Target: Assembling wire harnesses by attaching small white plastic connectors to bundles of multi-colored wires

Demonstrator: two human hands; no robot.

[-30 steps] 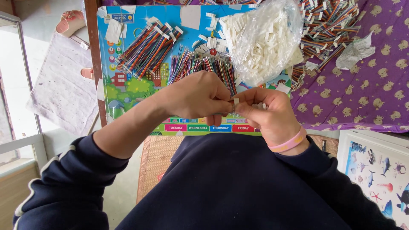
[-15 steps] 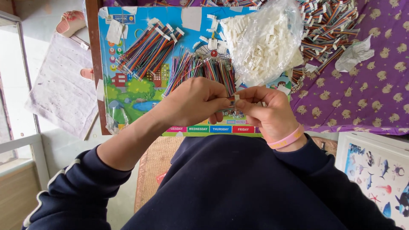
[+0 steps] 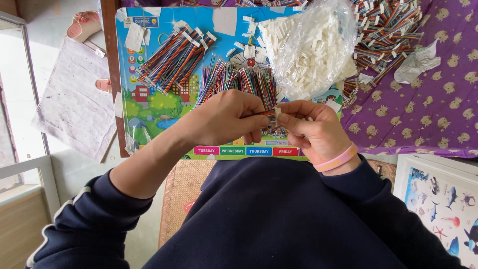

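My left hand point(image 3: 226, 119) and my right hand point(image 3: 308, 130) meet in front of my chest over a colourful picture board point(image 3: 149, 107). Between their fingertips sits a short multicoloured ribbon cable point(image 3: 269, 114) with a small white plastic connector point(image 3: 277, 116) at its end. The left hand pinches the cable; the right hand's thumb and fingers close on the connector. A pink wristband circles my right wrist. Just beyond the hands lies a loose pile of the same coloured cables point(image 3: 239, 79).
A clear bag of white connectors point(image 3: 311, 47) lies at the board's far right. Bundled cables point(image 3: 172, 52) rest at its upper left, and finished cables point(image 3: 386, 30) heap on the purple patterned cloth point(image 3: 433, 114). A sea-animal poster point(image 3: 440, 199) is at lower right.
Both hands have stayed together on the cable and connector, shifting slightly toward me. The fingers have adjusted only a little.
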